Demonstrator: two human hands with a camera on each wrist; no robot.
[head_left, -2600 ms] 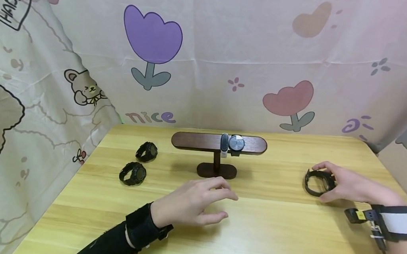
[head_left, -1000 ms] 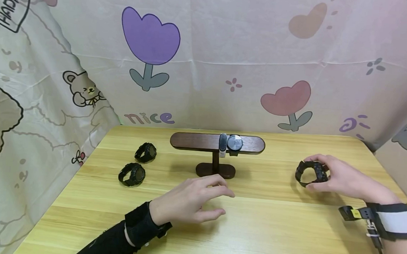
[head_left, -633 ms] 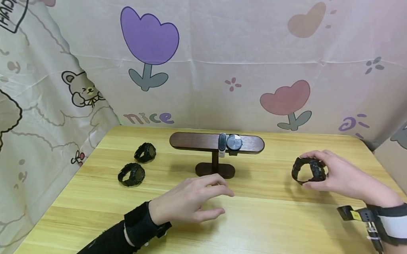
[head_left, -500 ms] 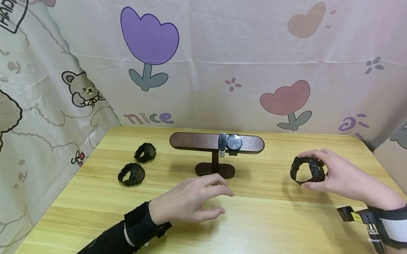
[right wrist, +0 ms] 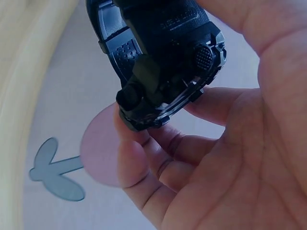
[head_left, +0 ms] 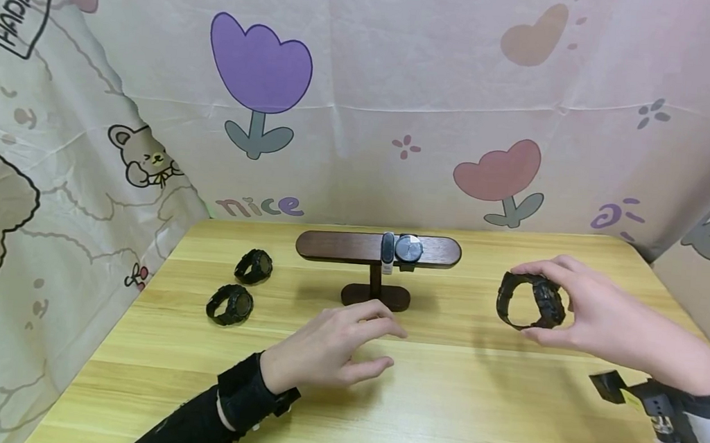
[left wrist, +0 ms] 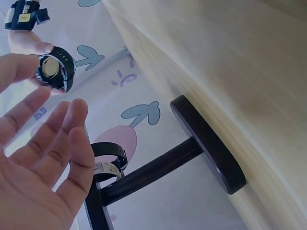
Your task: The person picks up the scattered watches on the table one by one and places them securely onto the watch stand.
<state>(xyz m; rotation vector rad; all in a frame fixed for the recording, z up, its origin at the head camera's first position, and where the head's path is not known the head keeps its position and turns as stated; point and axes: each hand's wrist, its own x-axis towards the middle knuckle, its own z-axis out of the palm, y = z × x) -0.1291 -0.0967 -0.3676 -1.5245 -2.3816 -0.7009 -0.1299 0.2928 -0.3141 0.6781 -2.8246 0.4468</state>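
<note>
Black watch (head_left: 530, 303) pinched by its case between right hand (head_left: 598, 317) thumb and fingers, lifted clear of the table (head_left: 440, 409) with the strap loop left open, right of the wooden stand (head_left: 378, 250); left hand (head_left: 326, 351) relaxed, spread, holding nothing, near the stand's foot.

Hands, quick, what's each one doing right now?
Left hand: open, fingers relaxed just above the table, holding nothing.
Right hand: grips a black watch, lifted off the table.
</note>
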